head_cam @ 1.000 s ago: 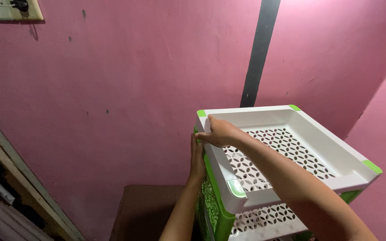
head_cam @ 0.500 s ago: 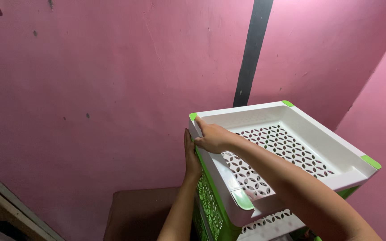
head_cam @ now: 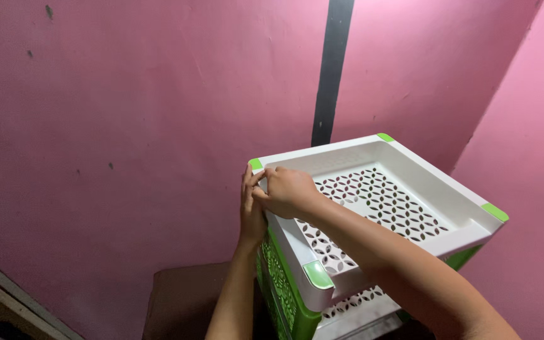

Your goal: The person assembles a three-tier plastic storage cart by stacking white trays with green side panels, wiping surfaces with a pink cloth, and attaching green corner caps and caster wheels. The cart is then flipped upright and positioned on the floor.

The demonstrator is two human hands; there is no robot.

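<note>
Since the earlier frame the view is sitting lower and closer; both hands are staying at the same corner. The white tray (head_cam: 379,195) is resting atop the green rack (head_cam: 281,283), seemingly seated. Left hand (head_cam: 251,211) is pressing flat outside; right hand (head_cam: 288,191) is pinching the green corner clip (head_cam: 255,164), apparently unfinished.

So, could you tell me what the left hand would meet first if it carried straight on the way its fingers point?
The left hand points up along the outer side of the white tray, at its green corner cap. Beyond that, probably only air before the pink wall, though depth is unclear.
</note>
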